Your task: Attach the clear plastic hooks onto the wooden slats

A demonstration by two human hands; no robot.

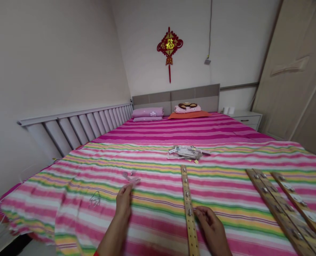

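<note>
My left hand [124, 199] reaches forward over the striped sheet. Its fingers are closed at the near edge of a small clear plastic bag [132, 179], with little shiny metal pieces at it. Lengthwise in front of me lies a narrow wooden strip [192, 231] with a row of holes and several metal fittings along its far half. My right hand [211, 227] is at the strip's right edge, thumb and forefinger pinched beside the nearest metal fitting [189, 212]. Whatever is between those fingertips is too small to make out.
Further wooden strips [277, 209] with metal fittings lie to the right. Beyond the middle strip sits a clear plastic pack [186, 152] of flat items. A thin wire tangle [95, 199] rests on the left. Folded bedding [147, 113] is by the headboard; a radiator [85, 124] lines the left wall.
</note>
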